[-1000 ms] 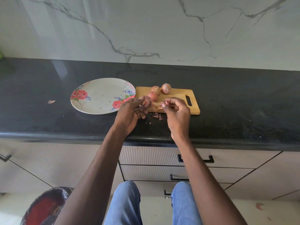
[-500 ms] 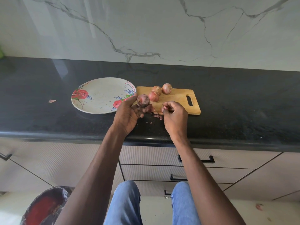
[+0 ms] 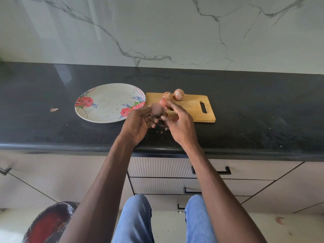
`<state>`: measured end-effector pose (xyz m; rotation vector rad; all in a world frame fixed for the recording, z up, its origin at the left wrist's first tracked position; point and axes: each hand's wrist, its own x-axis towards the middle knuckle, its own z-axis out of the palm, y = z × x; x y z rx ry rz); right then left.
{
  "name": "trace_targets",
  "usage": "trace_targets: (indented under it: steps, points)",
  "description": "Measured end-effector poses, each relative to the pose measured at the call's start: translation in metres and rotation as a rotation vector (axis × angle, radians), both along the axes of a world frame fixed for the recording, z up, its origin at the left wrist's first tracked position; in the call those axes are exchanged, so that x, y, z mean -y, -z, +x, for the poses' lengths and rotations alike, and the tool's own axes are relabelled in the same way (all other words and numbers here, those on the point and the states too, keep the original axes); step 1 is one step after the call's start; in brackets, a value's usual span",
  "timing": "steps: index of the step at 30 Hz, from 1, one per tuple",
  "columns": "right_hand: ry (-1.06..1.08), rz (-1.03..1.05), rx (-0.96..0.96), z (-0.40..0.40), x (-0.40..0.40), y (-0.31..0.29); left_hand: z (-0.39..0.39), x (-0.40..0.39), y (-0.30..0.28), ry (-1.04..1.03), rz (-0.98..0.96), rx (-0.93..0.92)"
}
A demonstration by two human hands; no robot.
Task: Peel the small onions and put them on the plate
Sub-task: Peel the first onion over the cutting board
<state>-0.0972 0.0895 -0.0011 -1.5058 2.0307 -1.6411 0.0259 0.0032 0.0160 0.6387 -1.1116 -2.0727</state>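
- A black stone countertop [image 3: 245, 120] is being viewed from above, backed by a white marble-patterned wall [image 3: 157, 32], with pale drawers [image 3: 157, 172] below its front edge.
- A floral plate [image 3: 105, 102] is lying on the counter left of centre, with a wooden cutting board [image 3: 191, 107] just beside its right rim.
- Two unpeeled small onions [image 3: 178, 94] are resting side by side at the far left of the board, and a third, pinker onion [image 3: 162, 102] is sitting just in front of them, partly hidden behind the hands.
- A blurred, darker onion [image 3: 156, 109] is being gripped at the curled fingertips of the left hand [image 3: 138, 125], held above the gap between the plate's near right rim and the board's left end.
- The right hand [image 3: 180, 125] is being held close against that onion from the right, its fingers loosely spread and reaching towards it; whether anything is being pinched there cannot be told because of blur.
- Small purple skin scraps [image 3: 164, 128] are lying on the counter directly beneath the two hands.
- Another piece of peel [image 3: 54, 109] is lying well apart, to the left of the plate.
- Blue jeans [image 3: 136, 220] and a dark-lined bin [image 3: 47, 223] are being seen at the lower edge.
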Motion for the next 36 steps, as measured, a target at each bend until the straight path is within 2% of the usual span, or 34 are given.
trace_targets:
  steps: [8, 14, 22, 27, 33, 36]
  points:
    - [0.092, -0.066, 0.146, -0.0015, -0.0046, 0.0012, -0.005, 0.0043, 0.0043, 0.037, -0.024, 0.054]
    - [0.093, -0.047, 0.145, -0.0013, -0.0034, 0.0007, -0.0043, 0.0029, 0.0049, 0.079, -0.104, 0.086]
    - [0.125, -0.048, 0.13, -0.0025, -0.0033, 0.0007, -0.0055, 0.0063, 0.0069, 0.101, -0.091, 0.087]
    - [0.221, -0.086, 0.237, -0.007, -0.0048, 0.0013, -0.0053, 0.0055, 0.005, 0.088, -0.056, 0.043]
    - [0.206, 0.013, 0.102, -0.0042, -0.0047, 0.0036, -0.0039, 0.0053, 0.0063, 0.095, -0.066, 0.03]
    - [0.23, -0.071, 0.083, -0.0035, -0.0048, 0.0026, -0.0042, 0.0073, 0.0094, 0.078, -0.085, 0.023]
